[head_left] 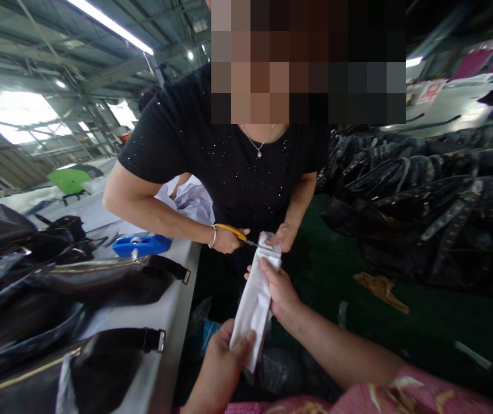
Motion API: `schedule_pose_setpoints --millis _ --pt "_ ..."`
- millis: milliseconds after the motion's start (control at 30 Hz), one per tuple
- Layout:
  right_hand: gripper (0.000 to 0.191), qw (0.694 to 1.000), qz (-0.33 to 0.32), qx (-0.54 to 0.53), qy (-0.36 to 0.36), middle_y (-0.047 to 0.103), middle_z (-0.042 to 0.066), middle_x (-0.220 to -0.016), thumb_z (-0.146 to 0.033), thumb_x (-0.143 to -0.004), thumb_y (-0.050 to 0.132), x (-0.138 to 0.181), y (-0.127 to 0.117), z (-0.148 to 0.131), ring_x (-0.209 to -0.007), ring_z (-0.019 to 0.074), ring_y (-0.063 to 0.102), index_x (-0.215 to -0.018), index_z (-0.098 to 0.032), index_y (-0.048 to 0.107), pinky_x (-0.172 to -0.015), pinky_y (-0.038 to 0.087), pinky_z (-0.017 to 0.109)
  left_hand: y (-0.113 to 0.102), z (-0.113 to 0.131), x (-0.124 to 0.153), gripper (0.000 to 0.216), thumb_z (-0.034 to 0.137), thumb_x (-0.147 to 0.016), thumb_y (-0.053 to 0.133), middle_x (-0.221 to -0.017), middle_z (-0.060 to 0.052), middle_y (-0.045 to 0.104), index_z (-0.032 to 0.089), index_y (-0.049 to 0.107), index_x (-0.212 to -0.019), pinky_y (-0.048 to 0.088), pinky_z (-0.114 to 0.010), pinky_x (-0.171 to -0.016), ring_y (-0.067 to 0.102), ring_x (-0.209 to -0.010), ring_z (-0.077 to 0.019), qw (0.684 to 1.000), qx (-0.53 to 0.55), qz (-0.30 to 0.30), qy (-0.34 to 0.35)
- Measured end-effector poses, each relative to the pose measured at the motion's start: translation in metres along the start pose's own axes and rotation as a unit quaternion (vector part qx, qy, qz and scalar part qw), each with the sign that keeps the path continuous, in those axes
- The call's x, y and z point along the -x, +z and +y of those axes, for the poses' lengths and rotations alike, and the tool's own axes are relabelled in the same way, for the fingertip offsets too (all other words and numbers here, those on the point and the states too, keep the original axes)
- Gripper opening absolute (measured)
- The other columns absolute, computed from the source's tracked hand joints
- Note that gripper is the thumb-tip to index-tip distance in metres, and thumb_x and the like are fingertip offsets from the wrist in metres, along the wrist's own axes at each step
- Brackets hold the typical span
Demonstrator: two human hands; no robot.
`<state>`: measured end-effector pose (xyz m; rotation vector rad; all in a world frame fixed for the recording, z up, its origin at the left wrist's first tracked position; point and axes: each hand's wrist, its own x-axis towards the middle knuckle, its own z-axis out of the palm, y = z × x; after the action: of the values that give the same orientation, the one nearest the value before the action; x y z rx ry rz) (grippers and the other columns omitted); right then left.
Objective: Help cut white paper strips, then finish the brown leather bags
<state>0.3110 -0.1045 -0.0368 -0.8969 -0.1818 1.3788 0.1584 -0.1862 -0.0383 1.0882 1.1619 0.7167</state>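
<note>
Both my hands grip a long, flat folded bundle of thin white sheets point(251, 313), perhaps paper or plastic. My left hand point(224, 359) pinches its near end, thumb on top. Farther up, my right hand point(281, 287) is wrapped round its right edge with the thumb pressed on top. Across from me a person in a black top holds the far end with one hand point(284, 237). Their other hand point(228, 240) holds scissors point(229, 231) with yellow handles, the blades lying across the bundle just beyond my right thumb.
At left, a white table point(171, 322) carries dark bags point(112, 282) with buckled straps and a blue tape dispenser point(141, 245). Many dark bags point(401, 224) with wrapped handles are piled at right. A brown scrap point(382, 290) lies on the green floor point(328, 270).
</note>
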Motion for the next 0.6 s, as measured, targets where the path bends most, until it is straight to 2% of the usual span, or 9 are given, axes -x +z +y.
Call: schedule_pose_setpoints --millis 133,600 --pt "0.039 1.000 -0.004 0.001 0.005 0.075 0.012 -0.074 -0.043 -0.067 0.081 0.0000 -0.0002 -0.0001 -0.062 0.0260 0.072 -0.086 -0.011 0.068 -0.052 0.058 0.033 -0.0001 -0.0007 -0.0012 0.045 0.054 -0.073 0.073 -0.061 0.002 0.050 0.012 0.062 -0.082 0.032 -0.021 -0.050 0.039 -0.053 -0.0084 1.000 0.003 0.003 -0.006" --pt "0.040 1.000 -0.002 -0.013 -0.002 0.076 0.011 -0.076 -0.043 -0.066 0.083 -0.0035 -0.0027 -0.0010 -0.064 0.0258 0.073 -0.087 -0.012 0.067 -0.057 0.060 0.035 0.0011 -0.0011 -0.0027 0.044 0.052 -0.074 0.073 -0.070 -0.001 0.057 0.013 0.062 -0.091 0.036 -0.021 -0.053 0.046 -0.058 -0.0104 1.000 0.018 -0.004 -0.024"
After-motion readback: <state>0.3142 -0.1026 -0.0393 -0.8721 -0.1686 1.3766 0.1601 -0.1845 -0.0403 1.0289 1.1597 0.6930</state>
